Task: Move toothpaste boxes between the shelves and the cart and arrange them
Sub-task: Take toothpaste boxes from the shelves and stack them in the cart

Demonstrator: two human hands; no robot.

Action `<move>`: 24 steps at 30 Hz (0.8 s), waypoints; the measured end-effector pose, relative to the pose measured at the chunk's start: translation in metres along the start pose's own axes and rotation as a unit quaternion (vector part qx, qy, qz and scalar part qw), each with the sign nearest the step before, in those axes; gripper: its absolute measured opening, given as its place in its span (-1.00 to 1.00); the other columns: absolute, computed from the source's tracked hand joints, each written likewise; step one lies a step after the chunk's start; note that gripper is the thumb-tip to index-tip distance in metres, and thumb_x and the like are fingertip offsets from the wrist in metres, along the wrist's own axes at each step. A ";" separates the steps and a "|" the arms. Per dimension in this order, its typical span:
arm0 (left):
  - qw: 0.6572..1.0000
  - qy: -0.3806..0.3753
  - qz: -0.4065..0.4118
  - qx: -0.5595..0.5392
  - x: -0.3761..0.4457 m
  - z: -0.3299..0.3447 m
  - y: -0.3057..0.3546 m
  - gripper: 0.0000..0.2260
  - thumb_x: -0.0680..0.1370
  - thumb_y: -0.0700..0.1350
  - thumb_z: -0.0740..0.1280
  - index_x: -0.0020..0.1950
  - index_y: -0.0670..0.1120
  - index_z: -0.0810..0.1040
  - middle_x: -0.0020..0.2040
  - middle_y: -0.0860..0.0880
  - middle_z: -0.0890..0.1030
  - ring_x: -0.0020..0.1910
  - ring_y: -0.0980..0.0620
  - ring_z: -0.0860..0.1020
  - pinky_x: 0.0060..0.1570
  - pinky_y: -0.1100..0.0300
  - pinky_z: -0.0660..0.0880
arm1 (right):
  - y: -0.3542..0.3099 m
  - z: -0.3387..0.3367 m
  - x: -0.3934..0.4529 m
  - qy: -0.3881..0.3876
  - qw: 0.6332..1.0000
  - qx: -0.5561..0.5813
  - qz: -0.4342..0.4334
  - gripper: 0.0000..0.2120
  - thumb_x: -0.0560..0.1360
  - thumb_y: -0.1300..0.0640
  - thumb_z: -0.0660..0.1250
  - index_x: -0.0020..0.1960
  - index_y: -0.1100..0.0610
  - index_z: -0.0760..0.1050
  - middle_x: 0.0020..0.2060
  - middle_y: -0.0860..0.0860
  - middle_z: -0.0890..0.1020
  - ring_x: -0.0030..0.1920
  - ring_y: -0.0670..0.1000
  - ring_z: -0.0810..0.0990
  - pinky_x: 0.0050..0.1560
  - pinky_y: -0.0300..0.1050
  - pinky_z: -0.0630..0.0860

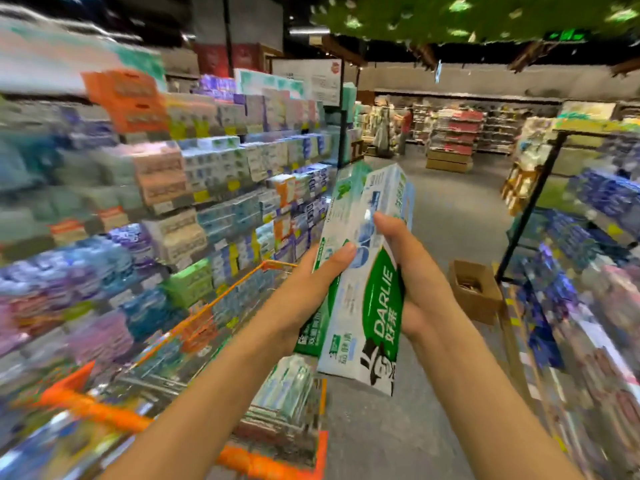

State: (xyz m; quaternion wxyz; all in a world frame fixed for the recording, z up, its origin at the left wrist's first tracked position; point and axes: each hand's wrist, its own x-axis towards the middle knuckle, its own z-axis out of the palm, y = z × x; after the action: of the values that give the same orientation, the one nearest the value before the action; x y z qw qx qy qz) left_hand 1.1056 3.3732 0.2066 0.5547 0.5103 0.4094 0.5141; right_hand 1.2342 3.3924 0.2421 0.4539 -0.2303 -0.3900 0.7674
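Our left-hand shelves (145, 188) smeared by blur so we read no labels, right shelves (588, 271) equally smeared, cart (194, 341) cut by the bottom edge, its boxes (287, 386) indistinct, distant person (406, 129) too small for us to make out

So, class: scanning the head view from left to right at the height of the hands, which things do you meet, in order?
Stocked shelves → orange cart → left hand → toothpaste boxes → right hand → cardboard box on the floor → right-side shelves.
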 end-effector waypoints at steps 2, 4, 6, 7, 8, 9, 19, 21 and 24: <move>0.999 0.033 -0.004 0.013 -0.014 -0.056 0.004 -0.16 0.15 0.44 0.44 0.38 0.32 0.30 0.31 0.06 0.52 0.23 -0.08 0.54 0.24 -0.15 0.44 | 0.032 0.034 0.028 -0.027 0.999 -0.006 0.025 -0.49 0.40 -0.03 0.29 0.31 0.12 0.47 0.14 0.20 0.61 0.05 0.18 0.63 0.01 0.12 0.60; 0.998 0.054 -0.007 0.010 -0.026 -0.106 0.007 -0.19 0.14 0.45 0.45 0.35 0.36 0.32 0.35 0.05 0.48 0.29 -0.13 0.48 0.28 -0.21 0.37 | 0.065 0.066 0.053 -0.050 0.997 -0.003 0.051 -0.52 0.39 -0.03 0.29 0.27 0.12 0.50 0.11 0.20 0.63 0.00 0.18 0.64 0.00 0.13 0.60; 0.997 0.066 -0.028 -0.002 -0.034 -0.147 0.004 -0.25 0.17 0.42 0.47 0.33 0.37 0.35 0.35 0.03 0.48 0.31 -0.17 0.46 0.29 -0.25 0.34 | 0.094 0.088 0.072 -0.061 0.995 0.014 0.075 -0.59 0.36 -0.02 0.31 0.14 0.15 0.58 0.03 0.20 0.66 -0.10 0.17 0.67 -0.08 0.12 0.61; 0.997 0.071 -0.035 -0.006 -0.036 -0.163 0.001 -0.26 0.18 0.41 0.48 0.32 0.37 0.36 0.34 0.02 0.50 0.30 -0.17 0.47 0.28 -0.25 0.35 | 0.107 0.095 0.082 -0.060 0.994 0.020 0.086 -0.62 0.34 -0.02 0.34 0.08 0.16 0.61 0.00 0.20 0.66 -0.13 0.17 0.67 -0.11 0.12 0.61; 0.996 0.077 -0.042 -0.019 -0.038 -0.176 -0.001 -0.27 0.18 0.39 0.49 0.32 0.34 0.37 0.31 0.01 0.53 0.26 -0.17 0.50 0.26 -0.24 0.37 | 0.117 0.100 0.091 -0.057 0.994 0.019 0.096 -0.60 0.29 -0.02 0.41 0.04 0.16 0.64 0.01 0.21 0.66 -0.12 0.18 0.67 -0.10 0.12 0.62; 0.995 0.075 -0.055 -0.035 -0.038 -0.188 -0.005 -0.28 0.21 0.34 0.50 0.33 0.29 0.37 0.27 -0.01 0.56 0.22 -0.17 0.54 0.23 -0.22 0.41 | 0.126 0.104 0.101 -0.058 0.993 0.015 0.104 -0.53 0.21 -0.02 0.50 0.07 0.17 0.64 0.06 0.23 0.64 -0.08 0.19 0.66 -0.07 0.14 0.61; 0.976 0.018 -0.126 -0.179 0.019 -0.245 -0.026 -0.55 0.40 -0.13 0.44 0.28 -0.06 0.48 -0.01 -0.17 0.68 -0.19 -0.10 0.68 -0.26 0.02 0.63 | 0.155 0.087 0.198 -0.032 0.994 -0.005 0.105 -0.41 0.28 -0.07 0.40 0.27 0.13 0.50 0.11 0.21 0.62 0.02 0.22 0.62 0.00 0.15 0.58; 0.975 0.012 -0.121 -0.183 0.039 -0.257 -0.025 -0.63 0.41 -0.18 0.44 0.20 -0.07 0.50 -0.09 -0.16 0.69 -0.26 -0.08 0.67 -0.35 0.08 0.61 | 0.152 0.089 0.217 -0.017 0.996 -0.013 0.089 -0.55 0.33 -0.06 0.31 0.17 0.11 0.54 0.07 0.19 0.63 -0.03 0.20 0.63 0.00 0.13 0.57; 0.977 0.017 -0.098 -0.190 0.062 -0.281 -0.029 -0.33 0.17 -0.14 0.63 0.23 -0.09 0.50 0.00 -0.22 0.67 -0.19 -0.14 0.68 -0.31 0.04 0.61 | 0.158 0.088 0.251 -0.008 0.994 -0.043 0.098 -0.55 0.34 -0.05 0.32 0.17 0.11 0.53 0.19 0.22 0.57 0.16 0.26 0.55 0.19 0.19 0.48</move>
State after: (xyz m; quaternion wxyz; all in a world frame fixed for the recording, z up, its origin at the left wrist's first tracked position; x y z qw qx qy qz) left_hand 0.8437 3.4768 0.1415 0.6822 0.3444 0.3615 0.5342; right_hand 0.9695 3.5333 0.1668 0.3632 -0.2808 -0.4019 0.7923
